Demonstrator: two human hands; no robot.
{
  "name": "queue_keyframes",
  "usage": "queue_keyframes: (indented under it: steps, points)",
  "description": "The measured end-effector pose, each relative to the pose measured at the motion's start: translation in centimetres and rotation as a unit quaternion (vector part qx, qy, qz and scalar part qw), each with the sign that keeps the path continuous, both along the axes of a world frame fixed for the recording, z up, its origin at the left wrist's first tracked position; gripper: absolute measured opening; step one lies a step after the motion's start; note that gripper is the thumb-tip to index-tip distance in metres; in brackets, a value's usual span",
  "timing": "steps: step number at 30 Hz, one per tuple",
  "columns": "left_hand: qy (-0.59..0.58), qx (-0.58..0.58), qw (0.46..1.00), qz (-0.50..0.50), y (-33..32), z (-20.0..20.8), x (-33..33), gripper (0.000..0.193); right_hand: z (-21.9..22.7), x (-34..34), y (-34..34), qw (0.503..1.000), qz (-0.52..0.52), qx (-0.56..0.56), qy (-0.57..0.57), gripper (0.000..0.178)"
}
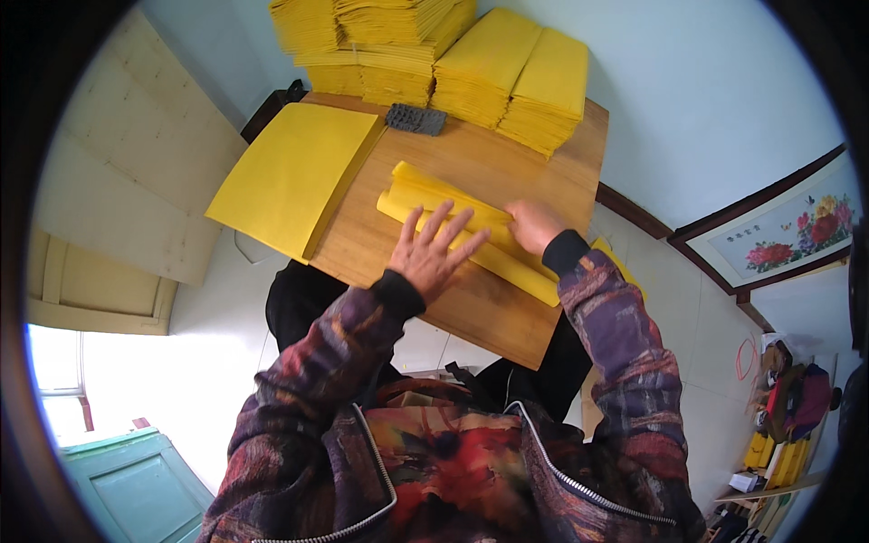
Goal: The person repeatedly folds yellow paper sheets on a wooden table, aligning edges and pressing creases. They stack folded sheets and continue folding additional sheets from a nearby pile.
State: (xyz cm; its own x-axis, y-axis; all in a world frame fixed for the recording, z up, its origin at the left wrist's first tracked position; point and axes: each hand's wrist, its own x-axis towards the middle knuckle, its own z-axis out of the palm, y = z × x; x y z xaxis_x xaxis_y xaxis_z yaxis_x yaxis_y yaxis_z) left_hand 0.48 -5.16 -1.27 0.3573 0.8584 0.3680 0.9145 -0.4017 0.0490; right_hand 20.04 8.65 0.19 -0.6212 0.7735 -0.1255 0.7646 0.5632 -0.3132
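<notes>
A yellow sheet, paper or thin cloth (516,269), lies across the wooden table in front of me, partly rolled or folded over lengthwise. My left hand (427,257) is over its near side, fingers spread and stretched out; whether the palm presses on it I cannot tell. My right hand (536,227) has its fingers closed on the sheet's upper edge at the right. Another yellow piece (619,268) shows beyond my right wrist, partly hidden by the sleeve. Left of the roll, a flat stack of yellow sheets (294,172) reaches over the table's left edge.
A dark grey textured block (415,119) sits at the back of the wooden table (489,317). Tall piles of folded yellow sheets (489,68) stand behind it against the wall. A framed flower picture (783,226) leans at the right, and a cluttered shelf (769,493) is below.
</notes>
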Motion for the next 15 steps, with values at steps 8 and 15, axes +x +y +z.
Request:
queue_keyframes:
  steps: [8,15]
  points:
    - [-0.102,-0.044,0.991,-0.077,-7.6,-1.6,0.8,0.066,-0.9,-0.5,9.1,1.000,-0.018,-0.003,-0.023,0.021]
    - [-0.134,-0.058,0.988,-0.058,-7.1,-1.2,-0.3,0.058,-1.3,-1.2,11.8,0.998,0.022,0.016,-0.051,0.017]
